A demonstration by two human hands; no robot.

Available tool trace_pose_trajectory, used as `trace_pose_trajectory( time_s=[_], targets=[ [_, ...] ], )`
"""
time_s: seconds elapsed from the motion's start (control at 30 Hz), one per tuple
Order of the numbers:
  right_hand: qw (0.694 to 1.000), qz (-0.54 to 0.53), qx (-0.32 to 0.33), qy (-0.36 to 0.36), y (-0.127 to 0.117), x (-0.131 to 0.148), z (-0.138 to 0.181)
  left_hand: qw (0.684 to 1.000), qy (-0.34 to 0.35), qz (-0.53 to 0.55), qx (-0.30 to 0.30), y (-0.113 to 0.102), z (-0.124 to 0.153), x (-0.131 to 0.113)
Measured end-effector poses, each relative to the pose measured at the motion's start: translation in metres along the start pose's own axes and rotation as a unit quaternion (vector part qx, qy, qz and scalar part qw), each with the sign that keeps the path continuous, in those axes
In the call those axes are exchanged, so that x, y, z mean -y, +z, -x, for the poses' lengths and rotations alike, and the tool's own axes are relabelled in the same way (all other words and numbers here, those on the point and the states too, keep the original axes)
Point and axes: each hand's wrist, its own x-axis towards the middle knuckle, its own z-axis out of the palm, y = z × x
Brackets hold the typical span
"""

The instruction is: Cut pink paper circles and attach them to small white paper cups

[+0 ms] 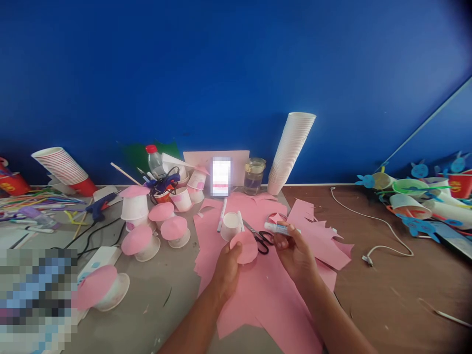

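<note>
Head view: left grip (229, 265) clasping pink disc (244, 247), right grip (293, 250) around glue stick (278, 228), scissors (259, 238) between.

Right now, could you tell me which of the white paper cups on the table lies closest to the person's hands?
The uncapped white cup on the pink paper, just beyond the left hand; the pink-capped cups stand farther left.

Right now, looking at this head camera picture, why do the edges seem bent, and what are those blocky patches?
In the head view, the wide lens bows the far table edge and tilts the tall stack of white paper cups; the corners darken. The upright phone screen and the lower left corner are pixelated. Light is soft and even, with no glare on the left hand holding the pink paper circle, nor on the right hand.
</note>
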Motion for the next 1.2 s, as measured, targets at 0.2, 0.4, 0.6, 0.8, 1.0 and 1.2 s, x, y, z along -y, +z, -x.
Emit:
trace_pose_trajectory(
  time_s=[0.2,0.4,0.6,0.8,1.0,1.2],
  targets=[
    [0.986,-0.116,0.036,0.113,0.003,0.002,0.0,1.0,-0.004,-0.008,0.015,0.003,0.001,-0.002],
    [0.977,-0.159,0.041,0.134,0.004,0.0,0.0,0.999,-0.005,-0.01,0.036,0.006,0.004,-0.005],
    [0.975,-0.173,0.048,0.135,0.007,0.002,0.002,0.991,0.011,-0.113,0.067,0.004,0.008,-0.008],
    [0.979,-0.16,0.046,0.117,0.007,0.004,0.003,0.99,0.015,-0.115,0.076,0.003,0.007,-0.009],
    [0.998,-0.037,0.042,0.036,0.006,-0.001,0.006,0.995,-0.001,-0.058,0.077,0.005,0.007,-0.012],
    [0.978,0.182,0.044,-0.096,0.011,-0.006,0.019,0.991,0.01,-0.061,0.116,0.013,0.017,-0.02]
  ],
)
